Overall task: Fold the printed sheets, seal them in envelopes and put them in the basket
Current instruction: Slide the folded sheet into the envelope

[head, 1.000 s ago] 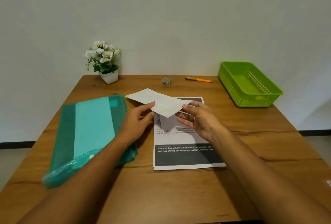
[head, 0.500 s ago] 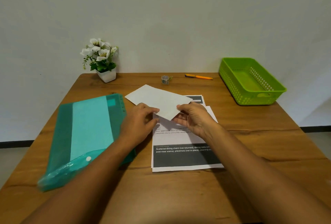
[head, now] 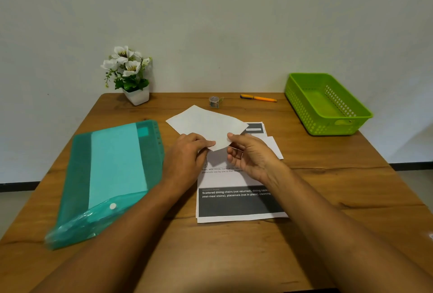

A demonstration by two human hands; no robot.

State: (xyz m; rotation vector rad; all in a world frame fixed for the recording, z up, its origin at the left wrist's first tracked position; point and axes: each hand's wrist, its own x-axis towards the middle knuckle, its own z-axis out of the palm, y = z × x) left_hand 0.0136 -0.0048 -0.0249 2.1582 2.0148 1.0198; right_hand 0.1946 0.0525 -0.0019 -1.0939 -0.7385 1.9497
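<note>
A white envelope (head: 206, 124) is held slightly above the middle of the table, its far end pointing away and to the left. My left hand (head: 187, 159) pinches its near edge. My right hand (head: 250, 154) grips its near right corner between thumb and curled fingers. Under both hands lies a stack of printed sheets (head: 236, 201) with a dark band of white text. A white folded sheet (head: 273, 146) rests on the stack just right of my right hand. The green basket (head: 304, 110) stands at the back right and looks empty.
A teal plastic document folder (head: 112, 170) lies on the left of the wooden table (head: 351, 199). At the back edge stand a white flower pot (head: 137, 95), a small tape roll (head: 214, 101) and an orange pen (head: 259, 98). A wall is behind.
The envelope has come lower and flatter over the stack. My right hand has shifted to its near corner, and the folded sheet now shows to its right.
</note>
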